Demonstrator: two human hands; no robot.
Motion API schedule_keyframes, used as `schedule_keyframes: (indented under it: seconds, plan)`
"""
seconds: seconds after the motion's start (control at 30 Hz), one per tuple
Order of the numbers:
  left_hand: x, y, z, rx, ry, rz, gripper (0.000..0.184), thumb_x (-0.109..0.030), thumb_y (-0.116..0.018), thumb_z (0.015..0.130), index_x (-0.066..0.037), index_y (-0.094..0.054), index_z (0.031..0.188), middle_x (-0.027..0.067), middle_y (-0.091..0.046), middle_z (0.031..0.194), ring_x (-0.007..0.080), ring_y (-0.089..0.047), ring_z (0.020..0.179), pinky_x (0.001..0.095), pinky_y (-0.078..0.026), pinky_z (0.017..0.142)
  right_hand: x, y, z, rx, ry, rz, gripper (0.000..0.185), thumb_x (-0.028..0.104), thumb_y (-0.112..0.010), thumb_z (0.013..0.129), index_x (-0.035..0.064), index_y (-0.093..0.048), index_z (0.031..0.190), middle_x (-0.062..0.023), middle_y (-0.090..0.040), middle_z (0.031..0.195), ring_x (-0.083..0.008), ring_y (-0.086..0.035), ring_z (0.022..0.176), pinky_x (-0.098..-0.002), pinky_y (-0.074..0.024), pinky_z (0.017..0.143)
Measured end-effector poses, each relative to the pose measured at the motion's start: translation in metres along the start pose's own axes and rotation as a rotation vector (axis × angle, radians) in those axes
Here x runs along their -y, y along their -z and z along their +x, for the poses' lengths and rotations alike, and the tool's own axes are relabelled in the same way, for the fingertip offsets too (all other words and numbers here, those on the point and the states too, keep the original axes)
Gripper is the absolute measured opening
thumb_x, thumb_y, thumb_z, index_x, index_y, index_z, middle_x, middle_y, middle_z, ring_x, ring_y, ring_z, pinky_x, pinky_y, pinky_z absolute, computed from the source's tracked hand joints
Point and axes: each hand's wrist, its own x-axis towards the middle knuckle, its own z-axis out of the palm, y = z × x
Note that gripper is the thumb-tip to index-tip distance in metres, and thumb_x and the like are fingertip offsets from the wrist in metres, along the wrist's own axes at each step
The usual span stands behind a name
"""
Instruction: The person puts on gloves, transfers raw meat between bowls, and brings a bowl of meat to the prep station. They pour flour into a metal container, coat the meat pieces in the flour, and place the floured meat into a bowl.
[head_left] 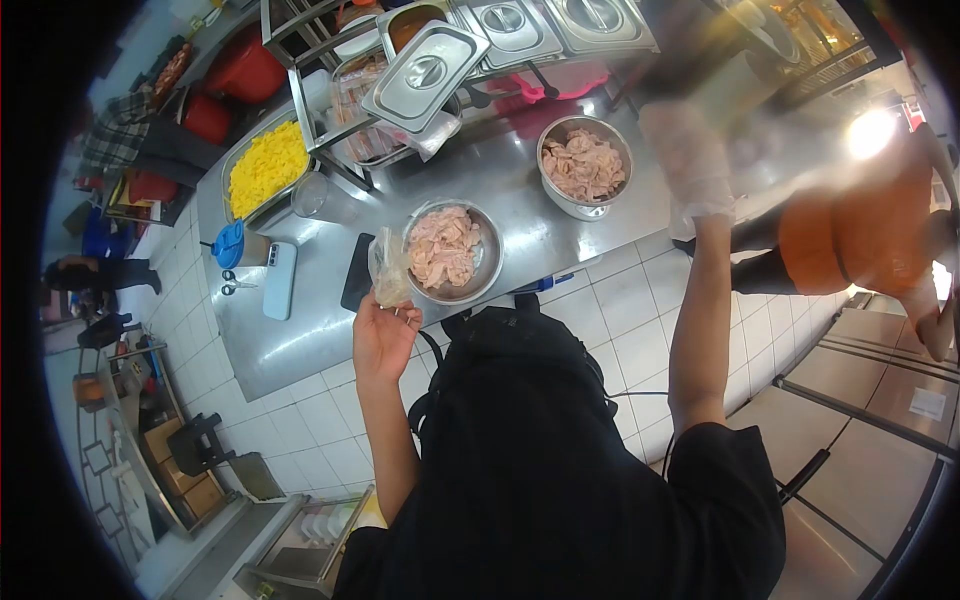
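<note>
My left hand [388, 338] pinches a small clear plastic bag [388, 270] with something pale in it. The bag is beside the left rim of a steel bowl of sliced raw meat [445, 247]. My right hand [688, 155], in a clear plastic glove, reaches out past the table's right part. Motion smears its fingers, so whether it holds anything cannot be made out. Between the hands, farther back, a second steel bowl [588, 207] also contains raw meat pieces. A black phone [357, 272] lies just left of the bag.
A tray of yellow food [268, 170], a blue-lidded cup [232, 246], scissors [232, 283] and a light blue phone [280, 281] are on the steel table's left. Lidded steel pans [425, 75] sit on a rack behind. A person in orange [850, 235] stands at right.
</note>
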Motion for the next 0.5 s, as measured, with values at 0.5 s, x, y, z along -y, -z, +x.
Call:
schedule_keyframes:
  seconds: [0.5]
  plan:
    - [0.001, 0.005, -0.006, 0.011, -0.02, -0.016, 0.021, -0.018, -0.058, 0.096, -0.009, -0.054, 0.114, 0.0045, -0.059, 0.104, 0.0174, -0.056, 0.083, 0.034, -0.047, 0.072, 0.007, -0.106, 0.06, 0.545, -0.573, -0.805, 0.042, 0.036, -0.061, 0.089, 0.007, -0.068, 0.119, -0.0158, -0.065, 0.125, -0.0357, -0.065, 0.111, -0.0436, -0.0523, 0.093]
